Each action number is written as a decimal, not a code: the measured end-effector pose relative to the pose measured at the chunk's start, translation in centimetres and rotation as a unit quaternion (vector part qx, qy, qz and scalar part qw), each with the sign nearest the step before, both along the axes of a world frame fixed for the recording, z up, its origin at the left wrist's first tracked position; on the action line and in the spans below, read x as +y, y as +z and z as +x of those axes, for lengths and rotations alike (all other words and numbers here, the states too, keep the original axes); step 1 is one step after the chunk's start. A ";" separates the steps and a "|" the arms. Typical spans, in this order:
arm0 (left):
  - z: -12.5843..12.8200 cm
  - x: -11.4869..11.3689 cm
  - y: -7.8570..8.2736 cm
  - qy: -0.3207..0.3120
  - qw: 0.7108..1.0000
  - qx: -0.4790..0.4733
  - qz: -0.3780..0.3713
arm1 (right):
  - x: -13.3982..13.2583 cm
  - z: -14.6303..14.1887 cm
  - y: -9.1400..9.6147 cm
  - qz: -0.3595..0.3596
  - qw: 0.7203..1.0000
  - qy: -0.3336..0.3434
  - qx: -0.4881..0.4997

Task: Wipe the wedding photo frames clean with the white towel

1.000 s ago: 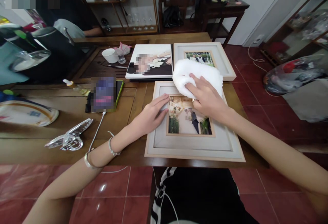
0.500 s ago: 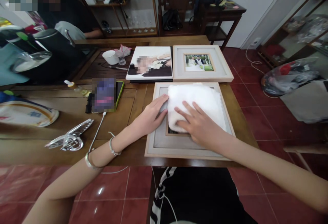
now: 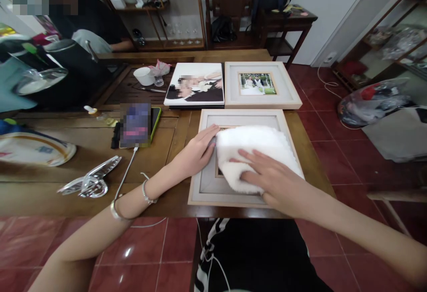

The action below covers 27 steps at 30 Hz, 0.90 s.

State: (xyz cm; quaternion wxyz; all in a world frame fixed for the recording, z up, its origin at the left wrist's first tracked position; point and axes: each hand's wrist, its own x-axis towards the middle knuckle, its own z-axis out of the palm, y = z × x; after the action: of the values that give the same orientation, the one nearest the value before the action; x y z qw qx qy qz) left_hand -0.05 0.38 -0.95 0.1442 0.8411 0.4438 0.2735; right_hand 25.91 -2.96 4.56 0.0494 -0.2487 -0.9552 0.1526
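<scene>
A light wooden picture frame (image 3: 208, 192) lies flat at the table's front edge. Spread over its middle is a fluffy white cloth (image 3: 253, 143), which hides most of the picture inside. My right hand (image 3: 267, 176) grips the cloth's near part, with the thumb tucked into a fold and the fingers pressing down on top. My left hand (image 3: 198, 149) rests with outstretched fingers on the frame's left side, fingertips at the cloth's left edge. Just behind are a second framed photo (image 3: 263, 100) and a white-and-black photo panel (image 3: 196, 67), side by side.
To the left lie a phone (image 3: 155, 120) with a white cable (image 3: 126, 172), a silver foil item (image 3: 91, 183) and a dropper bottle (image 3: 100, 115). A white cup (image 3: 144, 76) stands on the dark tray (image 3: 122, 89). A person (image 3: 100, 20) sits across at the far left.
My right hand has pulled the cloth toward me and slightly right, uncovering the frame's far part. My left hand stays in place.
</scene>
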 end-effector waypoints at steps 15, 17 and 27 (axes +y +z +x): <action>0.2 -0.2 0.5 0.034 0.998 -0.048 -0.002 | 8.6 -3.9 -2.8 0.147 0.980 -0.132 -0.019; 0.2 -0.2 0.5 0.040 0.996 -0.074 0.014 | 8.0 -4.9 -3.0 0.144 0.983 -0.104 -0.036; 0.2 -0.4 0.0 0.040 0.994 -0.092 0.035 | 1.9 -6.3 -1.3 0.087 0.995 -0.004 -0.052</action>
State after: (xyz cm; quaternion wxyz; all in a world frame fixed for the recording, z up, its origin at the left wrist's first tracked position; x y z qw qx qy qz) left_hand 0.12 0.01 -0.96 0.1440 0.7986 0.4520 0.3705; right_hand 19.57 -1.02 3.28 0.0220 -0.2550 -0.9651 0.0556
